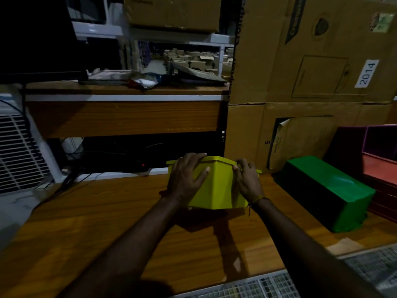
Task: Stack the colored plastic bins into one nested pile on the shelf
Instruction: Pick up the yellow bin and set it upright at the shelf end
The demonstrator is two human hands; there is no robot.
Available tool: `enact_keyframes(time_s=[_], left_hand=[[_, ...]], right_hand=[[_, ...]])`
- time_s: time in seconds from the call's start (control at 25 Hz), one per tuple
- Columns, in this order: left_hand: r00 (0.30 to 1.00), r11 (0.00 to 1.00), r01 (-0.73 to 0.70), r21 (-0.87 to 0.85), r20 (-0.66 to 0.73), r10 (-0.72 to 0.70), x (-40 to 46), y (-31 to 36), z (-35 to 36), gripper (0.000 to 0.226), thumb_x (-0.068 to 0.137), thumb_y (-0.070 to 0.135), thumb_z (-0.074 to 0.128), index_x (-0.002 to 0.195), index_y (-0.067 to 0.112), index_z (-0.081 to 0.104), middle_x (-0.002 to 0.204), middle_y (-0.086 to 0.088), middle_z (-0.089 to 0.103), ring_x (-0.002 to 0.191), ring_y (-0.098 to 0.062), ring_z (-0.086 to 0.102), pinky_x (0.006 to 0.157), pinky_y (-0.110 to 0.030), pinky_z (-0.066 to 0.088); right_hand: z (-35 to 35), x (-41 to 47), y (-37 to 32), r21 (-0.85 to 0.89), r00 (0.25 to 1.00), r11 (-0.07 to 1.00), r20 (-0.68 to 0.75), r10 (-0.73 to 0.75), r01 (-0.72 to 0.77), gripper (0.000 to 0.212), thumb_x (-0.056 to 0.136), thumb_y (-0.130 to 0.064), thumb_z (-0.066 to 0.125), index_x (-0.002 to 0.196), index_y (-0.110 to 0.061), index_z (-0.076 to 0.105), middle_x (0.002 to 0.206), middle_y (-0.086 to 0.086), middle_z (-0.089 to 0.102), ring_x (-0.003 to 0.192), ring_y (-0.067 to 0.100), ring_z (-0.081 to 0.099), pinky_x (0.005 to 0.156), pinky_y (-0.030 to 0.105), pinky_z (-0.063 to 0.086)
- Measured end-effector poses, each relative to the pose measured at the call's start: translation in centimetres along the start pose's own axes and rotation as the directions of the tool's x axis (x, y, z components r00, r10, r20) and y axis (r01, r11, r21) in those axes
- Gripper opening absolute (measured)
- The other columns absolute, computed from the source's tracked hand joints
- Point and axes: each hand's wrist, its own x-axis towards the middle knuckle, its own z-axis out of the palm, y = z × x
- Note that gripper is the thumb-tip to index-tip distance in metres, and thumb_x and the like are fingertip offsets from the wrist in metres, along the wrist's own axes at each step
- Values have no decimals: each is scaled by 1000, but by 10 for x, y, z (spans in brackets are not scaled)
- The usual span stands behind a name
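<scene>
Where gripped on both sides above the wooden shelf (107,211), tilted with opening facing away: 1 yellow bin (219,186), left hand (185,177) wrapped over far rim and left wall, right hand (249,181) curled over right rim. Just right, resting upside down on same surface: 1 green bin (330,190). Farther right, against cardboard boxes (311,61): purple bin (363,138) and red bin (380,168), nesting not discernible.
</scene>
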Motion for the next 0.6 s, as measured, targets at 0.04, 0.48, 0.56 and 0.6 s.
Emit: enact_keyframes(time_s=[0.04, 0.48, 0.56, 0.6], left_hand=[[1000, 1000, 12, 6, 3, -12, -3, -4, -2, 48, 91, 54, 46, 133, 30, 49, 125, 3, 53, 118, -18, 51, 96, -44, 43], [901, 902, 431, 8, 45, -431, 0, 15, -3, 71, 71, 69, 66, 135, 52, 41, 158, 6, 12, 142, -27, 29, 94, -48, 51], [891, 889, 451, 81, 1, -453, 6, 33, 9, 67, 73, 69, 65, 133, 51, 43, 155, 2, 18, 139, -28, 31, 90, -46, 52], [888, 881, 459, 115, -32, -459, 8, 41, 17, 65, 74, 68, 65, 133, 49, 45, 153, 0, 22, 138, -28, 33, 87, -45, 53]], right_hand=[[0, 1, 1, 19, 1000, 1000, -4, 1, -1, 36, 103, -34, 38, 134, -15, 44, 138, 21, 36, 106, 43, 52, 83, 44, 48], [-3, 12, 40, 249, 992, 962, -33, 123, -111, 36, 102, -37, 40, 132, -20, 48, 134, 15, 49, 114, 36, 54, 91, 57, 50], [-15, 18, 33, 337, 971, 932, -140, 192, -136, 35, 98, -36, 42, 128, -22, 54, 128, 15, 55, 113, 35, 56, 92, 56, 50], [-23, 18, 26, 380, 963, 918, -186, 195, -113, 34, 98, -36, 42, 126, -23, 56, 126, 14, 57, 114, 33, 56, 93, 54, 50]])
